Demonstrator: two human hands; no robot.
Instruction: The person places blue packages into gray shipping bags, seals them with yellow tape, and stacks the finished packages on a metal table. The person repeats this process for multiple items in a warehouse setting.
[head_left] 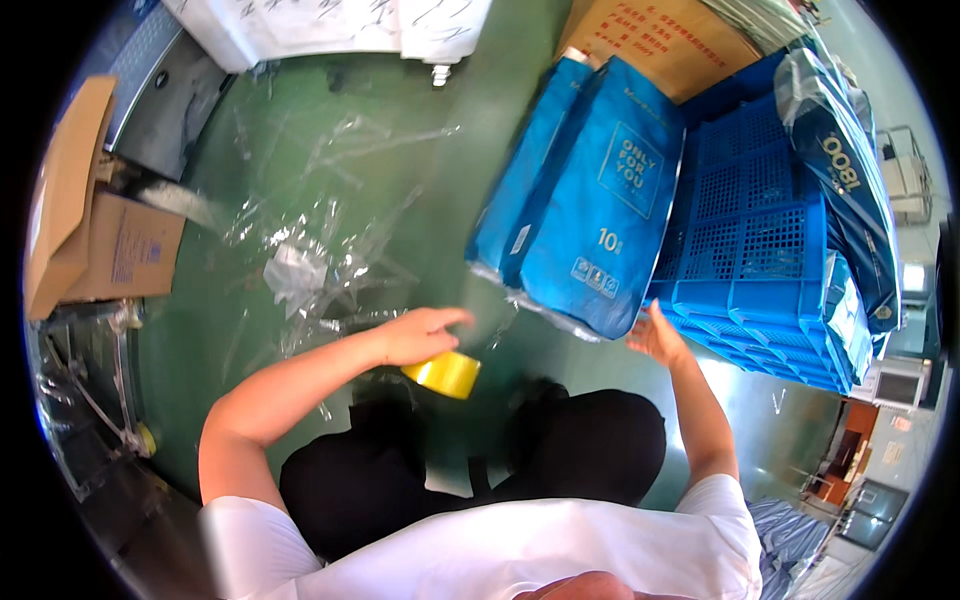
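The left hand (pixel 410 337) shows blurred fingers (pixel 455 317).

A bright gloss is shown by the roll of yellow tape (pixel 447 375), whose surface is smooth and plastic-looking. The blue packs (pixel 600 210) are wrapped in smooth, shiny plastic film, lightly creased at the lower edge. The crate (pixel 740 265) is moulded in hard blue plastic, its walls pierced into a lattice. Sharp glints are thrown by crumpled clear film (pixel 345 265) on the smooth, faintly glossy floor (pixel 440 220). Matt brown cardboard is seen in the carton (pixel 130 250), soft matt cloth in the white shirt (pixel 500 545).
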